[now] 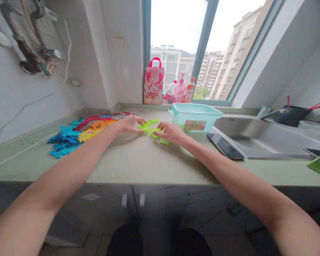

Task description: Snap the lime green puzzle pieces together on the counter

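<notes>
Both my arms reach across a pale green countertop point(138, 163). My left hand point(130, 124) rests on lime-green gear-shaped plastic pieces point(149, 125), with its fingers curled onto one. My right hand point(170, 132) pinches another green piece point(155, 133) just beside it; one more green piece point(165, 142) lies under its wrist. To the left, several flat toothed pieces in blue, yellow, orange, red and grey point(80, 133) lie sorted in rows. A turquoise plastic tub point(194, 116) stands right behind my right hand.
A steel sink point(258, 137) with a tap point(269, 112) lies to the right, a dark phone point(225, 145) at its near-left edge. On the window sill stand a pink bag point(154, 85) and three bottles point(180, 91). Hoses and cables hang on the left wall.
</notes>
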`<action>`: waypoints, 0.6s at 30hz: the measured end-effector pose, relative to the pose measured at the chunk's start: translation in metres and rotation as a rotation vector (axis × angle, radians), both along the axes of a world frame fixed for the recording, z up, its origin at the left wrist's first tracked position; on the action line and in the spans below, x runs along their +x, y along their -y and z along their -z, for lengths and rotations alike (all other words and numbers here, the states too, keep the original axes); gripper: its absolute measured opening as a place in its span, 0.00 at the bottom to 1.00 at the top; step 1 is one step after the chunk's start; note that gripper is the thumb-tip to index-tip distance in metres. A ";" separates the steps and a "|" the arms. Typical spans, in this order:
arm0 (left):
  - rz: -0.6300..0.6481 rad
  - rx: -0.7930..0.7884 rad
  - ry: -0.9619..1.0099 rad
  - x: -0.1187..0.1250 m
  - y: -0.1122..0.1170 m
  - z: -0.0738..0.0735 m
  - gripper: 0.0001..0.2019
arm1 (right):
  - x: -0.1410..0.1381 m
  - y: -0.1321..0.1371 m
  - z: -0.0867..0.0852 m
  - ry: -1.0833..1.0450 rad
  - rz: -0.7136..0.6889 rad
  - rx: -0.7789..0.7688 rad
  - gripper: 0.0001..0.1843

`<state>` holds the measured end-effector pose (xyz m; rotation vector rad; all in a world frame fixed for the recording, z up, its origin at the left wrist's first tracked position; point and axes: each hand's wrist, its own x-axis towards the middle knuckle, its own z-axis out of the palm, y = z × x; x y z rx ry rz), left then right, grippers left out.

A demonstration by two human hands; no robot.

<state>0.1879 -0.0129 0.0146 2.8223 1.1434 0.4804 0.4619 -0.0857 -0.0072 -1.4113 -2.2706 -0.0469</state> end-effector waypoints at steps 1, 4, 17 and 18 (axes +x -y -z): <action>-0.018 0.028 -0.007 -0.002 0.001 -0.004 0.28 | -0.002 -0.001 0.003 0.002 0.005 0.003 0.21; -0.069 0.126 -0.037 -0.007 0.003 -0.016 0.28 | -0.006 -0.005 0.008 0.034 0.015 0.004 0.23; 0.037 -0.080 0.042 0.019 0.015 0.003 0.40 | 0.019 -0.012 0.000 -0.117 0.113 0.061 0.19; 0.050 -0.122 0.056 0.023 0.017 0.006 0.44 | 0.020 -0.013 -0.001 -0.166 0.102 0.081 0.19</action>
